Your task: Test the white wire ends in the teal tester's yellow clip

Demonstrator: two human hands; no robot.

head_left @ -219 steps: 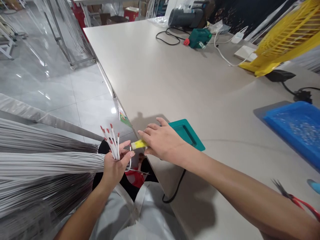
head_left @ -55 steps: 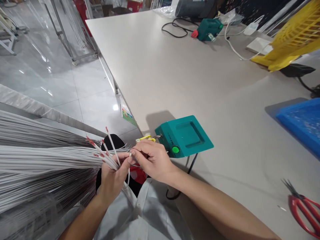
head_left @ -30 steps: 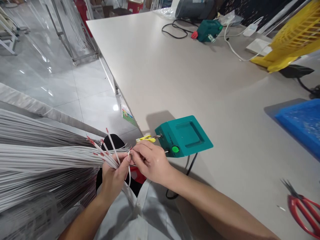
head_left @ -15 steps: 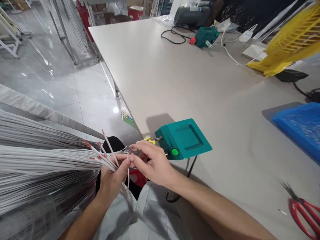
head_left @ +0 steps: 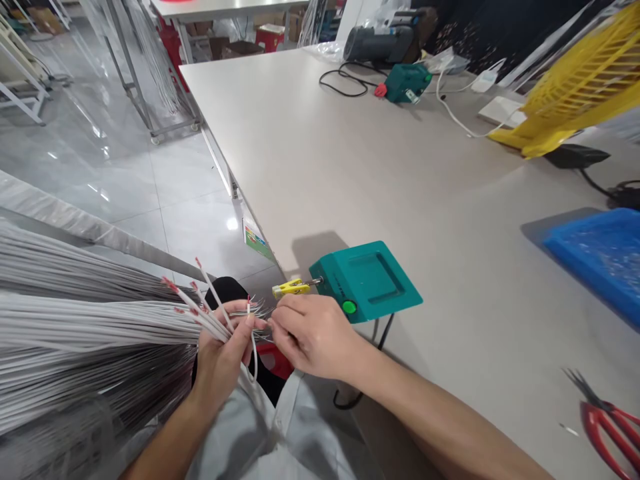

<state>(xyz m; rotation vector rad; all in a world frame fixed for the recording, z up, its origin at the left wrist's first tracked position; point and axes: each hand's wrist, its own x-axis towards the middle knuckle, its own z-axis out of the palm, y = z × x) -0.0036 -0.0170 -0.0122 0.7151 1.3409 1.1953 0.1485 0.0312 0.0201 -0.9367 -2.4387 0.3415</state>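
My left hand (head_left: 220,353) is closed around a fan of thin white wires (head_left: 100,327), several of them with red tips (head_left: 173,287). My right hand (head_left: 310,337) is closed in a pinch right beside it, at one wire whose red-tipped end (head_left: 249,305) stands up between the two thumbs. Just behind my right hand sits a small teal box (head_left: 367,280) with a green button (head_left: 349,307), at the table's near edge. A yellow clip (head_left: 290,288) sticks out of its left side.
Red-handled scissors (head_left: 607,420) lie at the near right. A blue tray (head_left: 600,257) is at the right edge, a yellow crate (head_left: 575,87) behind it. Cables, a second teal device (head_left: 406,81) and a grey machine (head_left: 377,41) stand at the table's far end.
My right hand has drawn back from the teal box and the yellow clip to the wire bundle. A red-tipped wire end now stands between my two hands.
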